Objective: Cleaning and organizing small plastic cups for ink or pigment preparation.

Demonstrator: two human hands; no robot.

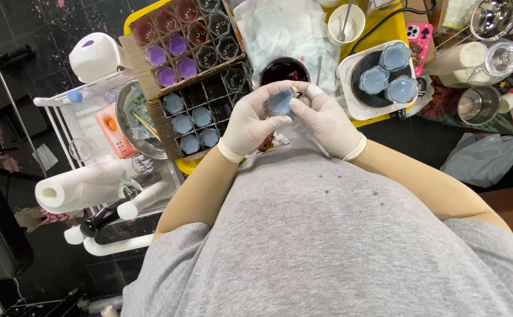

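Both my hands wear pale latex gloves and meet in front of my chest around one small clear cup filled with pale blue material (281, 103). My left hand (250, 122) cups it from the left and below. My right hand (325, 120) pinches its right rim with thumb and fingers. Just left of my hands is a cardboard divider box (203, 88) with cells holding blue, purple, red and empty glass cups. Three more blue-filled cups (386, 75) rest on a round dark plate on a white scale to the right.
A dark bowl of deep red liquid (284, 70) lies just beyond my hands. A white cup with a stirrer (346, 24), metal cups (478, 104), a pink phone (419, 36), a paper towel roll (74, 189) and a wire rack (68, 126) surround the yellow table.
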